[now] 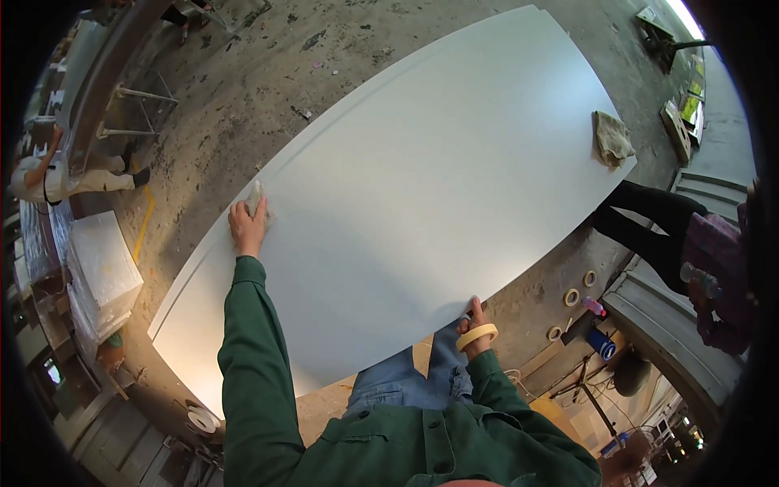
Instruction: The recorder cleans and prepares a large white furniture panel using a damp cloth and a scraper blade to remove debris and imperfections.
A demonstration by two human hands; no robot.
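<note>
Head view; clock read from the panel's centre, 12 at the top of the view. The large white panel [406, 187] fills the middle, running from 8 to 1 o'clock in front of the wearer. Left hand [247, 229], at 9, lies over a pale cloth [255, 197] against the face near the far long edge; cannot tell how firmly its fingers close on it. Right hand [474, 319], at 5, touches the near edge, one finger extended and others curled; whether it grips the rim is unclear. A tape roll [479, 334] encircles that wrist. A folded rag [612, 140] rests near 2:30. Handling, judged: stiff but broad, probably awkward more than heavy; smooth face likely slippery, finish easily scratched, corners vulnerable. Best holds: opposite long edges, about 10:30 and 4:30, palms supporting underneath; avoid lifting by one corner, which could twist it.
</note>
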